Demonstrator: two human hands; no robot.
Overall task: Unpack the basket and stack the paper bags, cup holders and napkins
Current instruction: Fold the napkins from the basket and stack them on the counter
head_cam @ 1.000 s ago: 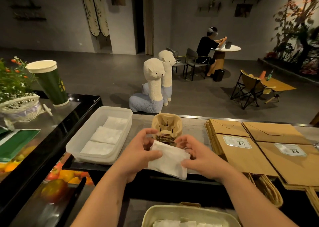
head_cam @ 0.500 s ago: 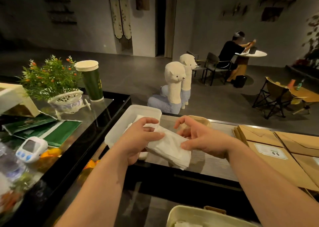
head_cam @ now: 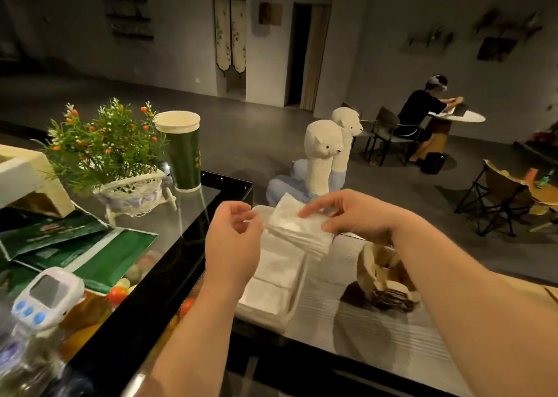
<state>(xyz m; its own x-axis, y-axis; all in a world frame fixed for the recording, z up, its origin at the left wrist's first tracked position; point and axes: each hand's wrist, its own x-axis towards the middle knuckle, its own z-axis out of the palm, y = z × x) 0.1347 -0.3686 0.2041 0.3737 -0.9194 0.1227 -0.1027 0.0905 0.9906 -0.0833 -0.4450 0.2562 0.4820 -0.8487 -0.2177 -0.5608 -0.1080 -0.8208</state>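
While the right hand [head_cam: 353, 215] pinched one end of a sheaf of napkins [head_cam: 297, 230], thumb beneath and fingers laid along the top, the sheaf hung in the air just above the far end of the white tray [head_cam: 280, 321]. The left hand [head_cam: 232, 239] sat just beside the sheaf's other end, its fingers loosely curled and, as far as could be seen, closed on nothing.

The napkins looked very light and soft, with no stiffness of their own. The free corner drooped, and the sheet edges had fanned apart there. A grip at one end would likely let the layers slide and splay further. The surer hold would probably be across the middle of the sheaf, or at both short ends together, pressed flat so the sheets stayed square.

Counted, there was one sheaf in hand, its sheets too thin and blurred to number. Two flat piles of napkins showed in the tray, and the held sheaf may have hidden another. One nested pile of cup holders [head_cam: 389, 285] stood on the counter [head_cam: 347, 336] just right of the tray, partly behind the right forearm, and its number could not be made out. They looked like stiff pulp, sturdier than the napkins but crushable.
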